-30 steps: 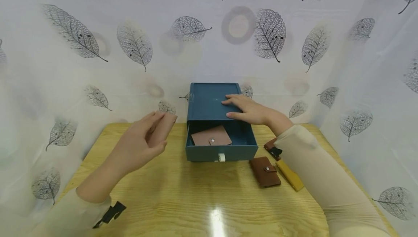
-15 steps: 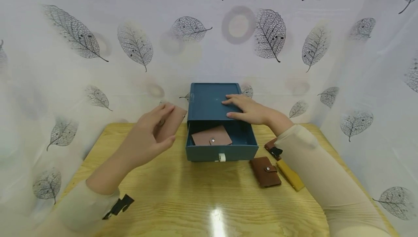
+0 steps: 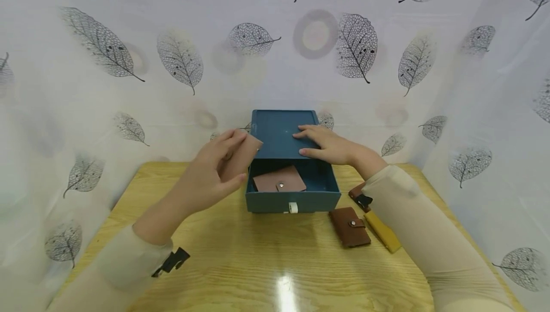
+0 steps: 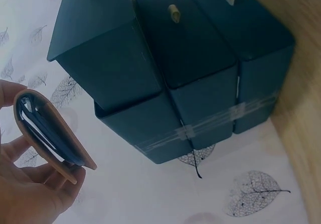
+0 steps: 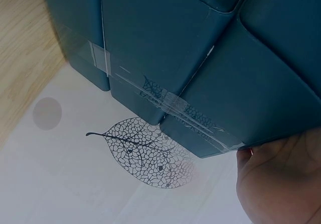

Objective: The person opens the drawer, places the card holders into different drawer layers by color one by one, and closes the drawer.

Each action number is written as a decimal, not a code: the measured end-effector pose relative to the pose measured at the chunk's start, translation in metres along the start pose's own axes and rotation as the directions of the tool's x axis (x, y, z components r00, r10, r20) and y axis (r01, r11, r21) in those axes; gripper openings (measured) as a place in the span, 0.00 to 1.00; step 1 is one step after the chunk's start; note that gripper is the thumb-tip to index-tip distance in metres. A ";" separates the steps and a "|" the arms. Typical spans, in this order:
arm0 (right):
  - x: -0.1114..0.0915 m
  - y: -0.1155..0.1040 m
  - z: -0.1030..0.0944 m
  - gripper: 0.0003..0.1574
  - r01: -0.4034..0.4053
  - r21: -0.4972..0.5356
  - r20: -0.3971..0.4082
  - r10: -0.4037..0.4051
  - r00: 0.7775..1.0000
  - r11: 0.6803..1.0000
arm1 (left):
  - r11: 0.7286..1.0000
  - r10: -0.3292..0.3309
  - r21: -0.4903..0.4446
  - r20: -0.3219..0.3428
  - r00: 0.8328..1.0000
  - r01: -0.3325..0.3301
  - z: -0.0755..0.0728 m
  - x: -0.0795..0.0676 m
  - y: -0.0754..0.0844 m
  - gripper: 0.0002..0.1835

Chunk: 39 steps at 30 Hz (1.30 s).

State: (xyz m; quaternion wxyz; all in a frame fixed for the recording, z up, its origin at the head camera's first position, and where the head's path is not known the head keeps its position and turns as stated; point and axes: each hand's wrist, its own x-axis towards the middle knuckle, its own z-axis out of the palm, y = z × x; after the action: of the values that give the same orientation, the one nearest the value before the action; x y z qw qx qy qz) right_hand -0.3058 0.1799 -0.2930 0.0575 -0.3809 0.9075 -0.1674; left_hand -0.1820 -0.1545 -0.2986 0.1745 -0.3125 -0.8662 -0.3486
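Note:
My left hand point(image 3: 204, 173) holds a folded pink wallet point(image 3: 244, 155) between thumb and fingers, raised just left of a blue drawer unit point(image 3: 268, 130). In the left wrist view the wallet point(image 4: 75, 156) is seen edge-on, with dark and white inner layers. My right hand point(image 3: 331, 145) rests on top of the unit with its fingers spread. Below it the top drawer point(image 3: 266, 202) is pulled out. Another pink wallet point(image 3: 275, 178) with a snap button lies inside, tilted toward the left. The right wrist view shows only part of the right hand point(image 5: 283, 181) at the unit's edge.
Right of the unit, on the wooden table point(image 3: 240, 264), lie a brown wallet point(image 3: 347, 231) with a snap strap, a yellow one point(image 3: 380, 230) and a reddish-brown one point(image 3: 355, 195), partly behind the right sleeve. A leaf-patterned curtain point(image 3: 258, 78) hangs behind.
My left hand has moved right and slightly up with the pink wallet, coming close to the open drawer. The right hand stays on the unit.

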 end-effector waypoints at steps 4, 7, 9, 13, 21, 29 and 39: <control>0.000 0.001 0.000 0.38 -0.001 0.002 -0.001 0.001 1.000 1.000 | 1.000 0.000 0.002 0.006 1.000 0.000 0.003 0.004 0.001 0.43; 0.000 0.002 0.000 0.38 -0.001 0.000 -0.001 0.001 1.000 1.000 | 1.000 -0.002 -0.003 0.020 1.000 0.002 0.006 0.008 0.004 0.42; -0.001 0.002 0.000 0.38 -0.004 -0.001 -0.001 0.004 1.000 1.000 | 1.000 -0.004 -0.010 0.035 0.999 0.005 0.007 0.011 0.005 0.42; -0.001 0.002 0.001 0.38 -0.005 0.002 0.000 0.005 1.000 1.000 | 0.999 -0.007 -0.032 0.069 0.998 0.009 0.011 0.016 0.008 0.42; -0.002 0.003 0.001 0.38 0.000 0.013 0.000 0.000 1.000 1.000 | 0.999 0.028 -0.050 0.107 0.994 -0.023 0.019 0.024 0.012 0.41; -0.001 0.001 0.000 0.38 0.006 0.005 -0.005 -0.006 1.000 1.000 | 0.996 0.083 -0.043 0.110 0.990 -0.078 0.027 0.029 0.011 0.40; 0.000 0.002 0.000 0.38 0.010 0.009 -0.003 -0.010 1.000 1.000 | 0.990 0.136 -0.051 0.153 0.979 -0.130 0.032 0.036 0.014 0.40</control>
State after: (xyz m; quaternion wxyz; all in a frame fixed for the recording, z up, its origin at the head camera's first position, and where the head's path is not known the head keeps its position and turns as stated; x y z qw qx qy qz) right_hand -0.3077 0.1810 -0.2937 0.0571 -0.3847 0.9050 -0.1725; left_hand -0.2023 -0.1086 -0.2955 0.1228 -0.3996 -0.8469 -0.3285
